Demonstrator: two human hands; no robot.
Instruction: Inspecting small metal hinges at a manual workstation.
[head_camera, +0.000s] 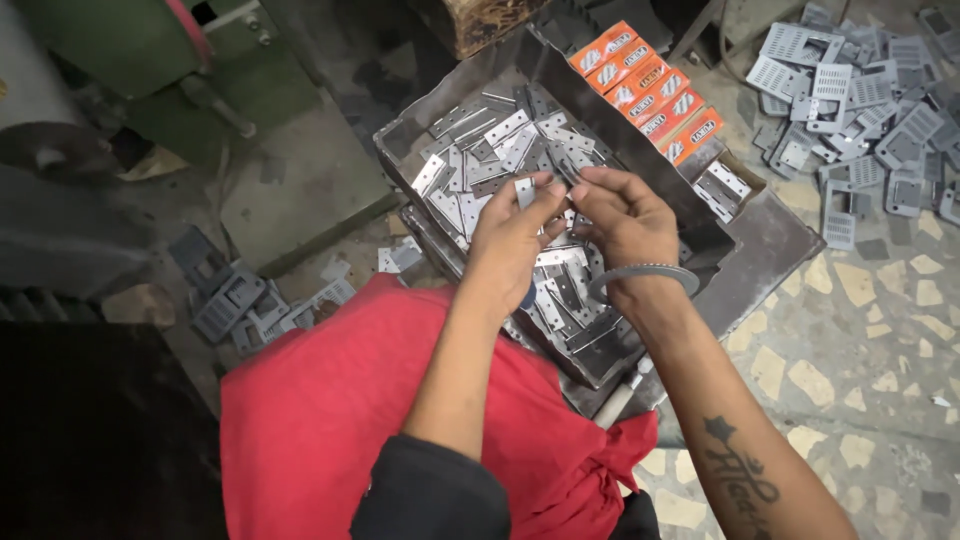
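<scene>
Fingers (548, 186) of both hands pinch hinge plate (526, 192).

I see a worn stone-chip mosaic floor (880, 330) on the right, grimy dark concrete floor (300, 190) on the left, a green machine (130, 50) top left, dim light.

My one camera sits on my head, looking steeply down and slightly forward from close above at my left hand (512, 232) and right hand (622, 215) over the metal tray's (610, 365) middle.
</scene>
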